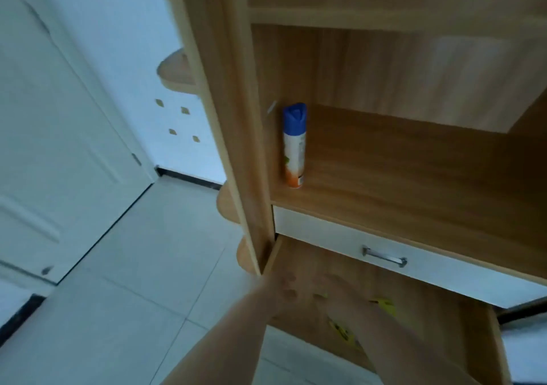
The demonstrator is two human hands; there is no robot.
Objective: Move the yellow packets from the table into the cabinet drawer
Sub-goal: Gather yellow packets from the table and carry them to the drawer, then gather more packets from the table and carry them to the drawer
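Your left hand [282,290] and right hand [334,288] are both inside the pulled-out light-wood cabinet drawer [319,258], at 6 o'clock in frame. Both hands are heavily blurred. I can't tell whether either hand's fingers are spread, curled or clamped on anything. The left hand is by the drawer's left wall. The right hand is just at its 3 o'clock, nearer the drawer's middle.

The flat yellow packets [383,304] with dark print lie on the drawer floor:
- One is at 3 o'clock of your right hand, clear of it.
- A second [343,330] is at 6 o'clock of that hand, partly covered by your right forearm.
- A small yellow patch [321,296] shows between the two hands. It's too blurred to say whether it touches either.

At 12 o'clock of the open drawer is a closed white drawer front [325,236] with a silver bar handle [384,256]. Above that is an open shelf of the tall wood-grain cabinet [236,147]. An upright spray can [294,147] with a blue cap and white-and-orange body stands on the shelf against its left wall.

A white panelled door [59,147] is at 9 o'clock in frame. The pale tiled floor [148,266] is at 7 o'clock.
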